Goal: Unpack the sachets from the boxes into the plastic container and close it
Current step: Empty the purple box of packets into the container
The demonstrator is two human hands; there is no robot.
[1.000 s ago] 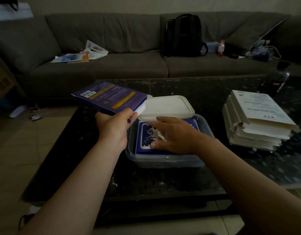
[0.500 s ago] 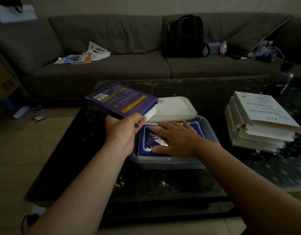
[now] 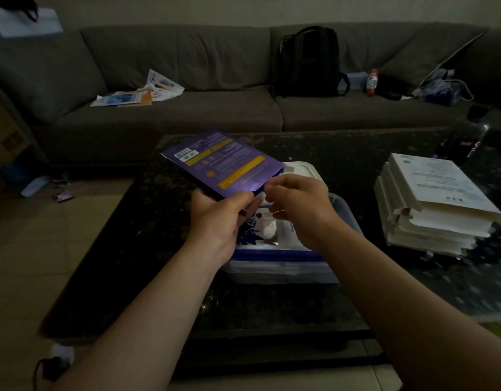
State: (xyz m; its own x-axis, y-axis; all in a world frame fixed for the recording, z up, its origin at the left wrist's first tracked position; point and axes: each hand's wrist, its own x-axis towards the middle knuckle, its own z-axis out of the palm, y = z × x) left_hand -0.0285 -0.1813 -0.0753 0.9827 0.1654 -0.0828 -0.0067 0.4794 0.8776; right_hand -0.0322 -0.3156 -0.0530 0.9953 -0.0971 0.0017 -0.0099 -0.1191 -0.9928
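Fingers point(image 3: 245, 199) of the left hand point(image 3: 218, 220) grip a purple box point(image 3: 224, 162). Right hand point(image 3: 301, 208) fingers point(image 3: 275, 190) curl at its end; grip unclear.

- flat purple cardboard box point(image 3: 224, 162): yellow bands, white barcode label
- clear plastic container point(image 3: 283, 270): holds blue-and-white patterned sachets point(image 3: 257, 230); white lid point(image 3: 305, 172) behind it
- stack of white boxes point(image 3: 432, 204), right of the container
- black speckled table point(image 3: 148, 221) under the container

Both bare forearms stretched forward side by side, the left hand point(image 3: 218, 218) gripping a box point(image 3: 224, 162) with its thumb on top, the right hand point(image 3: 300, 207) just beside it, fingers curled toward the box's near end.
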